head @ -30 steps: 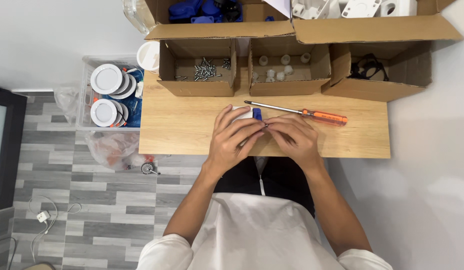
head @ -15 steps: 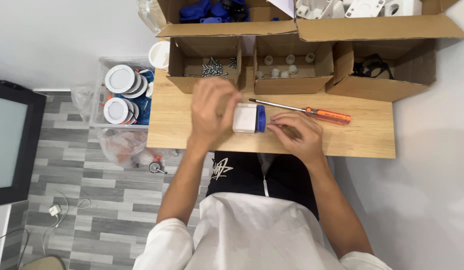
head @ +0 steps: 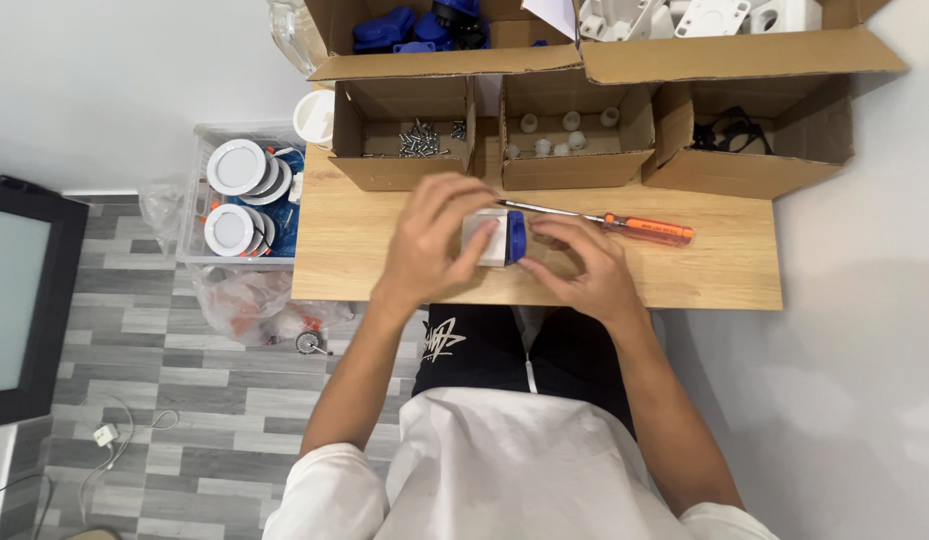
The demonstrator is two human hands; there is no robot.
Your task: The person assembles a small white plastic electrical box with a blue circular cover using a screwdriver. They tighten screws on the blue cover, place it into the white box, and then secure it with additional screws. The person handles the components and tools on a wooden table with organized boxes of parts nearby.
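— How were the hands set over the pale wooden table [head: 364, 270]?

— The left hand [head: 434, 235] came in from the table's near edge, fingers curled over the small white box-shaped part with a blue end [head: 496, 238], gripping its white side. The right hand [head: 584, 268] lay just right of that part, fingers bent and touching its blue end; I could not tell how firmly it held.

— And around them?

— At the table's far edge stood an open cardboard box of small metal screws [head: 409, 140], then a cardboard box of little white caps [head: 564, 135]. An orange-handled screwdriver [head: 624, 225] lay on the table beyond the right hand, its shaft reaching toward the part.
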